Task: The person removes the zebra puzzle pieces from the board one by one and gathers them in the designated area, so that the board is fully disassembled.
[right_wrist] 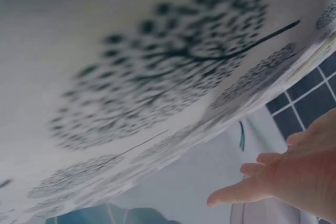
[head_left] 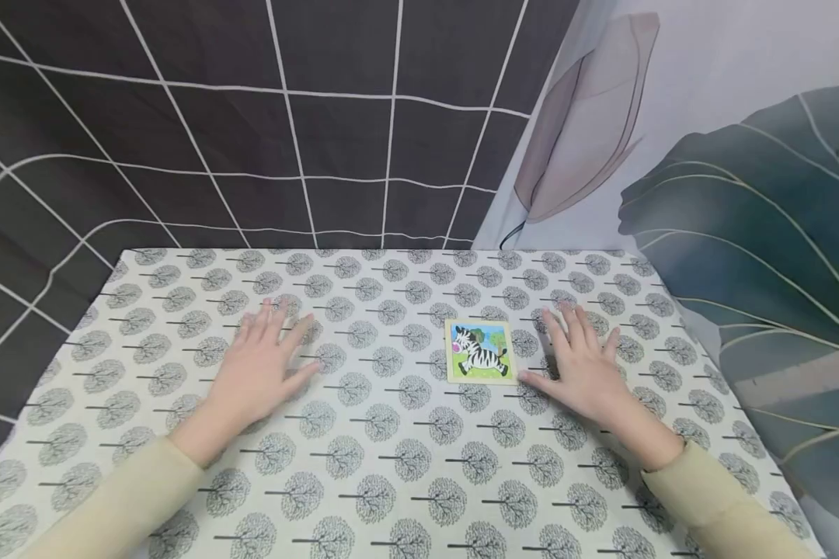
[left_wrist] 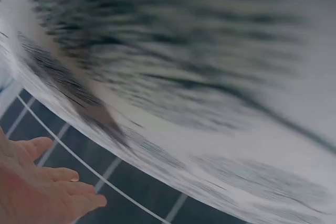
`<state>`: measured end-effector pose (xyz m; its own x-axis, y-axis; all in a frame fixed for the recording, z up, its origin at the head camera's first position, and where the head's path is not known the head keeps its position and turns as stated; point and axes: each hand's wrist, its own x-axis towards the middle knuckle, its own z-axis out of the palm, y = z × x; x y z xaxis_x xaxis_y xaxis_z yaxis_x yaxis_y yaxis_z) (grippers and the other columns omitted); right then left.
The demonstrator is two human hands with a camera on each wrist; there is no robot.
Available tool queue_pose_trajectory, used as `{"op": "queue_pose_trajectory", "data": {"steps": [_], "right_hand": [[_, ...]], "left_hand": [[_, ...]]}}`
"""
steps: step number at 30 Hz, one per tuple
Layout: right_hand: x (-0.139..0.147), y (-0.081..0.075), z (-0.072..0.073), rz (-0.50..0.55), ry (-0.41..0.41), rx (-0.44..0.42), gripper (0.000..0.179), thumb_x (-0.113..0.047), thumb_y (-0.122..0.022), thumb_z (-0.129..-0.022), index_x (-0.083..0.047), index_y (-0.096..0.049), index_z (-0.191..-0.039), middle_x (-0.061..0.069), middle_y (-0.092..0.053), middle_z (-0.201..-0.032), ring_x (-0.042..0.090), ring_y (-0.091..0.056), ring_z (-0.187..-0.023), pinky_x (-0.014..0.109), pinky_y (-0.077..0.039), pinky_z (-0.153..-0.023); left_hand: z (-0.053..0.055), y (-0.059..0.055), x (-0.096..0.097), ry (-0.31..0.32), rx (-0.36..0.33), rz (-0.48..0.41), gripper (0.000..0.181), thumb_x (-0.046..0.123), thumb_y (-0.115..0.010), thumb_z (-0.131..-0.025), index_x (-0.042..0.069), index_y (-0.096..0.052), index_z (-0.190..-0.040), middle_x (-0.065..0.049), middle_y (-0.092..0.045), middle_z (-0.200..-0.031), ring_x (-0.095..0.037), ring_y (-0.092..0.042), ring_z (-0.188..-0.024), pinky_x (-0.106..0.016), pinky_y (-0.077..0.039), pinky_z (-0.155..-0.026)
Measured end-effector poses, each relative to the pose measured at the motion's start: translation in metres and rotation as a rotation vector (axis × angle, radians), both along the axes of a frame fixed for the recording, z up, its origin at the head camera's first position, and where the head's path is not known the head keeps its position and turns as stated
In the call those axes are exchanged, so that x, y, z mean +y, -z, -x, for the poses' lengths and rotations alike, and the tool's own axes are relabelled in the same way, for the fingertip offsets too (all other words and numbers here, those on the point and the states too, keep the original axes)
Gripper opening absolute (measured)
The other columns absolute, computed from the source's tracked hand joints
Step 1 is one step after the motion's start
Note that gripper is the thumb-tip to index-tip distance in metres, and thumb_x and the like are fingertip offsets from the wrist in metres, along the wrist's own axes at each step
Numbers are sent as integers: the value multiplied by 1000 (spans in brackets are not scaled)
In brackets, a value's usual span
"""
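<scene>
A square zebra picture board (head_left: 481,352) with a pale yellow border lies flat on the tree-print cloth, right of the middle in the head view. My right hand (head_left: 584,365) is just to its right, fingers spread and pointing away from me, the thumb tip right at the board's near right corner. Well to the left, my left hand (head_left: 260,365) is spread over the cloth with nothing in it. The left wrist view shows part of the left hand (left_wrist: 42,182) with its fingers extended. Straight fingers of the right hand (right_wrist: 294,177) appear in the right wrist view.
The table is covered by a white cloth (head_left: 363,481) printed with grey trees. Behind it hangs a dark curtain (head_left: 335,132) with white grid lines. A pale leaf-patterned curtain (head_left: 713,233) hangs along the right side.
</scene>
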<state>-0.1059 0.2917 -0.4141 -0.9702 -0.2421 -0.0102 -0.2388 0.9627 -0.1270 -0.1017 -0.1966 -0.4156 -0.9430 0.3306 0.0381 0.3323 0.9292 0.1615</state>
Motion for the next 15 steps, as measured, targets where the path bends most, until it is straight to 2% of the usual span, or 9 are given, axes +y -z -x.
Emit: {"op": "queue_pose_trajectory", "data": {"steps": [6,11,15], "right_hand": [[-12,1,4,4,-33,-8,109,-65,-67,-95,-5,-13,-169,31,-9,-174,57,-10,-160,93,-2,-114],[-22,4,7,13,-56,-7,109,-64,-68,-94,-3,-17,-168,29,-10,-175,55,-11,-161,90,-5,-116],[-28,7,9,23,-96,24,107,-64,-69,-94,-3,-22,-167,30,-17,-173,53,-18,-160,86,-9,-120]], "left_hand": [[13,1,32,68,-35,-56,75,53,-55,-106,10,-36,-165,-27,-17,-174,-52,-17,-161,-64,-17,-133],[23,1,57,109,-65,-127,72,47,-59,-106,7,-39,-163,-28,-21,-173,-50,-23,-160,-65,-24,-130],[31,-2,76,120,-84,-180,67,41,-62,-106,7,-43,-161,-27,-27,-172,-50,-30,-158,-65,-29,-128]]}}
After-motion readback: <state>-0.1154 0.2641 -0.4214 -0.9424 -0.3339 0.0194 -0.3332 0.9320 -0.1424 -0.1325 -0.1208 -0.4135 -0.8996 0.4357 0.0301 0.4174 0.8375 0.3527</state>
